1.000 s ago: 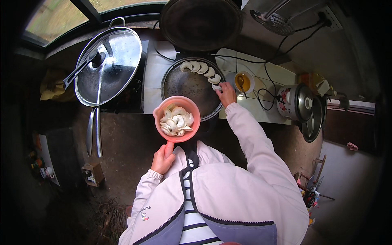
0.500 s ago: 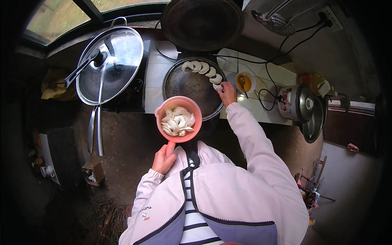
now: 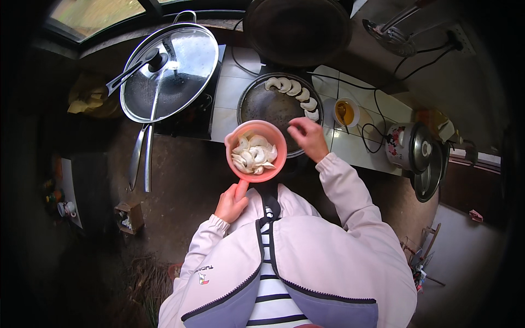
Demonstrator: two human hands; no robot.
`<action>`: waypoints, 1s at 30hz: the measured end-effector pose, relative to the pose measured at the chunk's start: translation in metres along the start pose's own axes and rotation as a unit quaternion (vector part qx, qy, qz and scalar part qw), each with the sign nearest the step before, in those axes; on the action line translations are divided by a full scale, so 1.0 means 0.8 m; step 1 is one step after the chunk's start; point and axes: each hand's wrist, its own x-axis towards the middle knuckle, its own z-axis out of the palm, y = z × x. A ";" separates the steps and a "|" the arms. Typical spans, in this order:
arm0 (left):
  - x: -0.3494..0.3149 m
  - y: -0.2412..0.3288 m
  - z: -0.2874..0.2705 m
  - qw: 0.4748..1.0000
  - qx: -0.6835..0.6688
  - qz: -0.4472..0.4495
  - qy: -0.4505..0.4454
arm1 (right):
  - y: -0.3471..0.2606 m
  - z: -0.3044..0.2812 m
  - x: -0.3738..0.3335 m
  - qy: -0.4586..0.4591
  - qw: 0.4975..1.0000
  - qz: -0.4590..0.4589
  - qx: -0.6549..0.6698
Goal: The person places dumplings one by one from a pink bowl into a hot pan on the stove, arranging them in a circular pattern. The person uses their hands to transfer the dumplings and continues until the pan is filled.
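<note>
My left hand [image 3: 232,204] is closed round the handle of a pink plastic ladle [image 3: 282,147], holding it level in front of my body. Several uncooked white dumplings [image 3: 255,156] are heaped in its bowl. Beyond it, a round dark electric griddle [image 3: 262,104] carries more dumplings [image 3: 295,88], laid in a curve along its far and right rim. My right hand [image 3: 309,138] hovers over the griddle's near right edge, between the ladle and the last dumpling of the curve. Its fingers are loosely bent and a little apart, with nothing seen in them.
The griddle's raised lid [image 3: 298,33] stands behind it. A cup of yellow oil [image 3: 346,112] with a spoon sits to the right, near a flowered rice cooker [image 3: 403,143] and loose black cords. At left is a wok with a glass lid [image 3: 188,65], its long handle [image 3: 138,158] jutting out over the floor.
My right hand has let go of a dumpling at the right end of the curve and drawn back toward the ladle. The whole view has shifted a little.
</note>
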 end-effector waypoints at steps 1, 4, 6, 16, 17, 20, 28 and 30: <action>0.001 0.000 0.000 1.000 0.005 0.009 0.002 | -0.015 0.009 -0.005 -0.049 0.998 -0.033 0.003; 0.005 0.005 -0.001 0.999 0.020 0.026 0.003 | -0.041 0.040 -0.011 -0.162 0.981 -0.103 -0.041; 0.006 -0.001 0.001 0.995 0.037 0.081 0.035 | -0.068 0.051 -0.010 -0.204 0.967 -0.085 -0.131; 0.003 -0.012 0.006 0.997 0.057 0.036 0.040 | -0.066 0.097 -0.027 -0.165 0.957 -0.182 -0.156; 0.003 -0.014 0.006 0.997 0.056 0.038 0.040 | -0.069 0.100 -0.029 -0.153 0.959 -0.182 -0.155; 0.003 -0.019 0.008 0.997 0.055 0.043 0.038 | -0.075 0.113 -0.032 -0.149 0.961 -0.158 -0.172; 0.000 0.003 0.003 0.999 0.030 -0.027 0.000 | -0.080 0.120 -0.047 -0.157 0.971 -0.115 -0.139; 0.001 0.000 0.003 0.999 0.027 -0.020 -0.002 | -0.083 0.115 -0.046 -0.158 0.976 -0.096 -0.113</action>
